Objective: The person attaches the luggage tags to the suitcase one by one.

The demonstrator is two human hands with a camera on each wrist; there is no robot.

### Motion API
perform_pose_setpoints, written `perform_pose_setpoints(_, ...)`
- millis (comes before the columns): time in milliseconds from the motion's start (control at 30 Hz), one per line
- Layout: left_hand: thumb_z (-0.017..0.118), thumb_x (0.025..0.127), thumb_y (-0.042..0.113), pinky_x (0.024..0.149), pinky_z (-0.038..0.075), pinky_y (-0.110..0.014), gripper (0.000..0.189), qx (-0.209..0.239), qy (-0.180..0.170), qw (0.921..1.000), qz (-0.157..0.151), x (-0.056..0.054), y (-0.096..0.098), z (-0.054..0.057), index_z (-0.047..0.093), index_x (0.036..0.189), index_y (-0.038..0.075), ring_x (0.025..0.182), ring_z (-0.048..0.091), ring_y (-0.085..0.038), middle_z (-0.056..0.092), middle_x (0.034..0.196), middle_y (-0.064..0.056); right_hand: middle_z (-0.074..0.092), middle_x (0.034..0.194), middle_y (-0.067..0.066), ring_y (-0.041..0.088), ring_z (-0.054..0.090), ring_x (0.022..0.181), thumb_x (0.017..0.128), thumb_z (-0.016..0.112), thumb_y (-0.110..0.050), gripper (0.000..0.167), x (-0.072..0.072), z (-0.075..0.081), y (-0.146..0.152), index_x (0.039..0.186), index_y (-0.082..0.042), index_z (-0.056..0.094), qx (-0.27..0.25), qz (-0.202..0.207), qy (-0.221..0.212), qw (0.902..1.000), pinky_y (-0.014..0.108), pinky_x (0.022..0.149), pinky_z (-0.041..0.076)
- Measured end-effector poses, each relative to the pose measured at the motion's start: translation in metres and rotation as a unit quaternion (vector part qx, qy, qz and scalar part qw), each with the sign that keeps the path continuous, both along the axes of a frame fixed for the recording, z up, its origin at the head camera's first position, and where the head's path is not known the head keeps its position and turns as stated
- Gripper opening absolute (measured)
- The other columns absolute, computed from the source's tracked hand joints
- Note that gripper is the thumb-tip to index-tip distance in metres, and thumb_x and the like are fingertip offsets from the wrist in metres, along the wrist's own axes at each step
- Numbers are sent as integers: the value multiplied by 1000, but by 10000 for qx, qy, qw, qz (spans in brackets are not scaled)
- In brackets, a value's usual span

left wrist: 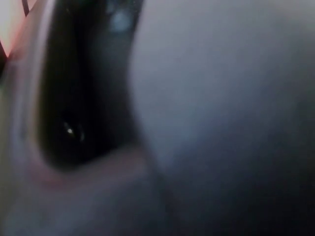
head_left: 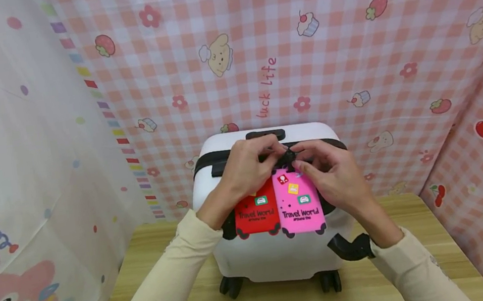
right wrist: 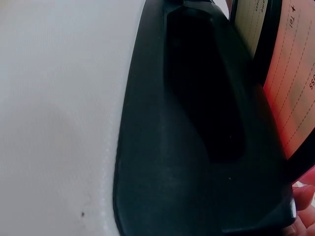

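A white suitcase (head_left: 279, 262) stands upright, with a red luggage tag (head_left: 256, 214) and a pink luggage tag (head_left: 299, 204) side by side against its front. My left hand (head_left: 250, 164) pinches the black tag strap (head_left: 288, 157) from the left, above the tags. From the other side my right hand (head_left: 333, 171) pinches the same strap between thumb and fingers, over the pink tag's upper right corner. The right wrist view has the suitcase's black handle (right wrist: 172, 187), the lined back of a tag (right wrist: 295, 73) and fingertips (right wrist: 302, 201). The left wrist view is dark and blurred.
The suitcase rests on a wood-grain tabletop (head_left: 378, 285) on black wheels (head_left: 330, 281). A pink checked curtain (head_left: 254, 42) hangs right behind it, with a white patterned curtain (head_left: 39, 146) at the left. A black wrist camera mount (head_left: 350, 248) juts from the right cuff.
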State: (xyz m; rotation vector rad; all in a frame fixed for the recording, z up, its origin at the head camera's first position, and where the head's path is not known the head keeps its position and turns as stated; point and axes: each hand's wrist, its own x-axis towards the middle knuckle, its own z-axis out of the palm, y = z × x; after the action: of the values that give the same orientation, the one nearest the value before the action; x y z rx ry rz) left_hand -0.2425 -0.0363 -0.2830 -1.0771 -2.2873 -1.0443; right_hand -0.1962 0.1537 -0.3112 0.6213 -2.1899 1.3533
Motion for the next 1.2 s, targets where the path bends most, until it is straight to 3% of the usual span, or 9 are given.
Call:
perform_pose_setpoints(367, 69, 90, 3, 86, 55, -24, 6, 261, -220, 9993, -165, -1, 0, -2, 73, 88, 8, 91, 73, -13, 76, 94, -5, 70, 84, 7, 13, 48, 55, 90, 70, -1, 24, 0, 0, 0, 113, -7, 70, -36, -56, -58, 10000, 20, 50, 39)
perform_pose_setpoints(833, 69, 90, 5, 91, 53, -23, 10, 545, -881, 9933, -513, 1, -3, -3, 72, 100, 4, 94, 72, -12, 75, 98, -6, 70, 80, 5, 14, 48, 55, 89, 71, -2, 24, 0, 1, -3, 112, -9, 72, 45, -257, -141, 9996, 21, 49, 38)
perform_pose_setpoints(1067, 65, 91, 6, 93, 52, -24, 15, 377, -1026, 9920, -639, 2, -9, 1, 74, 103, 5, 96, 71, -10, 75, 100, -5, 70, 81, 5, 14, 47, 54, 89, 71, -2, 23, 0, 2, -5, 111, -9, 72, 100, -383, -172, 9991, 21, 48, 37)
perform_pose_setpoints(1200, 66, 90, 11, 94, 50, -27, 19, 144, -943, 9942, -502, 5, -12, 2, 74, 107, 9, 99, 67, -10, 75, 102, -2, 70, 80, 5, 14, 47, 53, 89, 72, -4, 22, 0, 2, -5, 110, -9, 72, 79, -387, -153, 9991, 21, 47, 36)
